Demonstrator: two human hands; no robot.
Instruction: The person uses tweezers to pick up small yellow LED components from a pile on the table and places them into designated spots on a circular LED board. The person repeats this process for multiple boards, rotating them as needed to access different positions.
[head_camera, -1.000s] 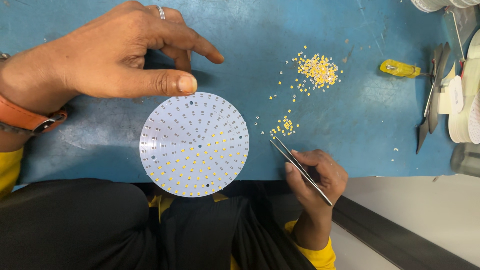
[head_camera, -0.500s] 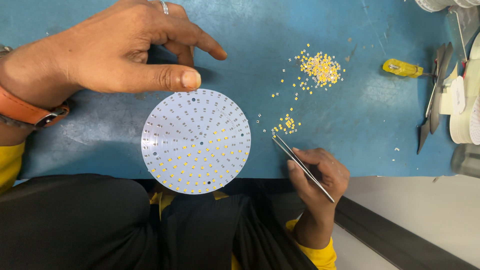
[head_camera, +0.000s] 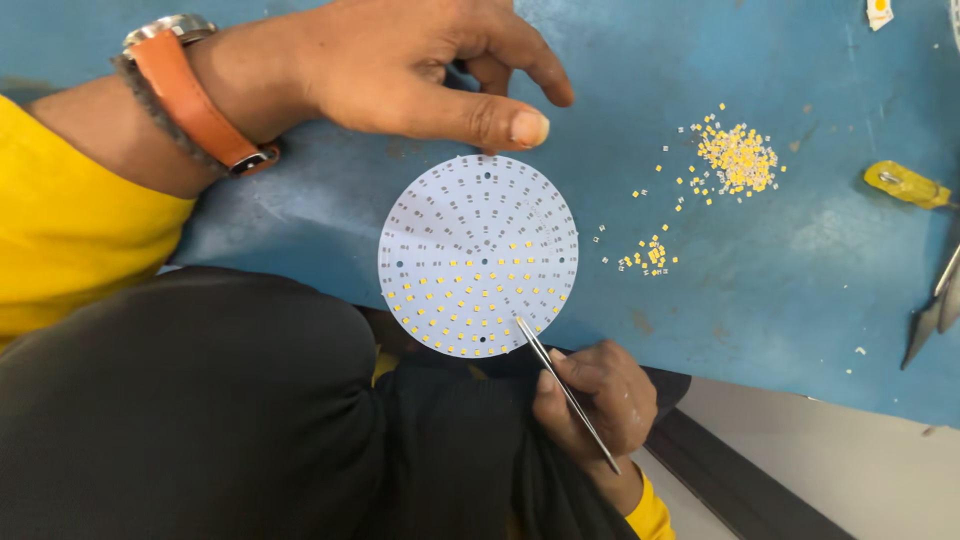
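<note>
White board (head_camera: 478, 255): steady its rim with open left hand (head_camera: 400, 65); right hand (head_camera: 597, 395) pinches tweezers (head_camera: 562, 388), tips low, seat chips squarely

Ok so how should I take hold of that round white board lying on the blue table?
Probably by its rim. The round white board lies flat and thin on the blue table, its face covered with small yellow chips. Its near edge juts past the table edge, so pinch there from the near side, thumb above and fingers below. The tweezers in the right hand point at that edge.
</note>
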